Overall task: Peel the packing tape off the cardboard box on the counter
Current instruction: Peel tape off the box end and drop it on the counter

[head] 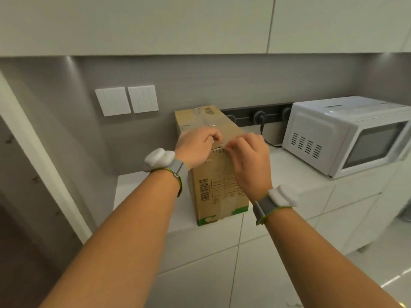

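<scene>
Both hands working at top front edge of cardboard box [219, 185]. Left hand [195, 145] curling onto box top, I'm judging to steady it; right hand [246, 158] pinching lifted end of clear packing tape [219, 147]. Box standing upright on white counter [293, 170], beside microwave [347, 134]; I'm seeing barcode, printed label, green strip along base.

The white counter [295, 174] bears two things — a cardboard box [219, 187] and, well apart, a white microwave [347, 134].
</scene>
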Tool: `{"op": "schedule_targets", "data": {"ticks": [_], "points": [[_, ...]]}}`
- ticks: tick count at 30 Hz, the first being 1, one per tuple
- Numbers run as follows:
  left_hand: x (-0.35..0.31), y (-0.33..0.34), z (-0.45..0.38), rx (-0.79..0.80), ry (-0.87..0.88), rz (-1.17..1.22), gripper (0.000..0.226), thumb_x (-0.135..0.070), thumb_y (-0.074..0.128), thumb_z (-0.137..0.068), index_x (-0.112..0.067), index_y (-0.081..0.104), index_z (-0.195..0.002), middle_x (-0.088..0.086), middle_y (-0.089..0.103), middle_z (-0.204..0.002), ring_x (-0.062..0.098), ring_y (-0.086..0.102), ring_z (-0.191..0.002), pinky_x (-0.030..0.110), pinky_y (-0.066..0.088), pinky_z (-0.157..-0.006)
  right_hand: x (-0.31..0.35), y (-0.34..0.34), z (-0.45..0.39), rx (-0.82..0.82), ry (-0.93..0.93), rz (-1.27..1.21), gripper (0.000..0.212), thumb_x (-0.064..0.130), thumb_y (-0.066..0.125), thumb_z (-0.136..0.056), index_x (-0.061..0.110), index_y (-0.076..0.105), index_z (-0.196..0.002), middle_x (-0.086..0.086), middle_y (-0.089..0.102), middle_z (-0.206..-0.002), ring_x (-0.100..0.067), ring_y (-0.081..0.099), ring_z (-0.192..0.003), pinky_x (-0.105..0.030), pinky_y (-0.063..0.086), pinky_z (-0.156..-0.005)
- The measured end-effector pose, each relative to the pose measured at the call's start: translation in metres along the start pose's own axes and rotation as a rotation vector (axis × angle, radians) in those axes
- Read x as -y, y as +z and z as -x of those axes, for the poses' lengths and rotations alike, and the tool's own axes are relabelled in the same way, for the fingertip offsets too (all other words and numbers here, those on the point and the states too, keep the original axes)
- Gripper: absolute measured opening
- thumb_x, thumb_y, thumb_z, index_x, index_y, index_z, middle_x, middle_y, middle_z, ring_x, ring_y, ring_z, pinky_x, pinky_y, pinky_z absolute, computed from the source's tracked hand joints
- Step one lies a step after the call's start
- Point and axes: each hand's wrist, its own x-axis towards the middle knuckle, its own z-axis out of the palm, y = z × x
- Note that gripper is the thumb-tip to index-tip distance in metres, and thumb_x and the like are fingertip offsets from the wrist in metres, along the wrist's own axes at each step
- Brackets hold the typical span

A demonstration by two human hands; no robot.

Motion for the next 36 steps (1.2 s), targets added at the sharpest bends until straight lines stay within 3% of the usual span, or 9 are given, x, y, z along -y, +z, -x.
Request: {"op": "schedule_targets", "data": {"ticks": [4,7,11,14,19,22,26,29,36], "points": [[0.0,0.001,-0.004,0.009,0.004,-0.021,0.042,-0.013,0.031,-0.102,-0.034,0.066,-0.093,-0.01,0.065,-0.11,0.02,0.055,-0.113,0.035,0.034,-0.103,-0.002,0.007,0.005,-0.158,-0.063,0.12,0.008,0.018,0.075,-0.092,0.011,0.074,-0.089,-0.007,0.066,-0.094,-0.032,0.056,-0.087,-0.047,0.043,-0.077],[0.003,0.004,-0.009,0.049,0.011,-0.064,0.042,-0.016,0.029,-0.103,-0.035,0.065,-0.091,-0.012,0.063,-0.111,0.018,0.054,-0.113,0.035,0.03,-0.1,-0.007,0.012,0.012,-0.133,-0.077,0.105,0.011,0.018,0.069,-0.095,0.009,0.071,-0.09,-0.007,0.064,-0.094,-0.03,0.053,-0.087,-0.046,0.043,-0.074],[0.002,0.004,-0.025,0.232,0.052,-0.213,0.036,-0.024,0.029,-0.103,-0.04,0.055,-0.084,-0.01,0.053,-0.112,0.018,0.05,-0.114,0.04,0.034,-0.099,-0.015,0.014,0.005,-0.059,-0.078,0.004,0.017,0.021,0.061,-0.096,0.009,0.062,-0.083,-0.005,0.057,-0.083,-0.023,0.047,-0.079,-0.046,0.04,-0.07],[-0.003,-0.001,-0.041,0.375,0.135,-0.246,0.034,-0.03,0.034,-0.104,-0.04,0.046,-0.074,-0.008,0.049,-0.1,0.019,0.049,-0.1,0.041,0.037,-0.089,-0.019,0.01,-0.02,-0.065,-0.111,-0.078,0.031,0.019,0.057,-0.096,0.008,0.057,-0.067,-0.003,0.051,-0.065,-0.021,0.044,-0.063,-0.046,0.037,-0.064],[0.0,0.002,-0.06,0.415,0.13,-0.127,0.02,-0.019,0.046,-0.098,-0.026,0.064,-0.098,0.006,0.06,-0.106,0.027,0.056,-0.101,0.049,0.047,-0.093,-0.028,0.01,-0.06,0.39,0.049,-0.184,0.044,0.036,0.049,-0.102,0.014,0.066,-0.068,-0.001,0.058,-0.055,-0.019,0.057,-0.055,-0.048,0.049,-0.061],[0.005,0.007,-0.059,0.356,0.121,-0.118,0.022,-0.01,0.046,-0.097,-0.018,0.067,-0.099,0.006,0.064,-0.106,0.028,0.054,-0.105,0.048,0.044,-0.096,-0.032,0.01,-0.067,0.5,0.078,-0.204,0.05,0.041,0.05,-0.101,0.012,0.065,-0.063,-0.003,0.056,-0.051,-0.021,0.056,-0.053,-0.049,0.049,-0.059],[0.005,0.002,-0.053,0.315,0.095,-0.082,0.023,-0.006,0.046,-0.096,-0.016,0.063,-0.085,0.009,0.063,-0.098,0.032,0.056,-0.1,0.047,0.046,-0.091,-0.024,0.009,-0.065,0.479,0.094,-0.189,0.048,0.039,0.053,-0.1,0.013,0.065,-0.062,-0.001,0.054,-0.05,-0.019,0.053,-0.052,-0.048,0.048,-0.057],[-0.003,0.002,-0.048,0.292,0.057,-0.071,0.02,-0.005,0.046,-0.093,-0.011,0.065,-0.09,0.012,0.065,-0.097,0.033,0.059,-0.097,0.048,0.048,-0.087,-0.02,0.007,-0.066,0.46,0.138,-0.147,0.047,0.039,0.053,-0.098,0.01,0.064,-0.062,-0.005,0.056,-0.052,-0.022,0.054,-0.054,-0.05,0.049,-0.058],[-0.023,0.004,-0.031,0.231,-0.05,-0.11,0.022,-0.012,0.044,-0.094,-0.029,0.057,-0.095,0.006,0.067,-0.109,0.03,0.059,-0.108,0.047,0.049,-0.095,-0.014,0.014,-0.048,0.14,0.142,-0.097,0.044,0.037,0.05,-0.097,0.011,0.063,-0.063,-0.006,0.057,-0.056,-0.026,0.055,-0.056,-0.048,0.047,-0.059]]}}
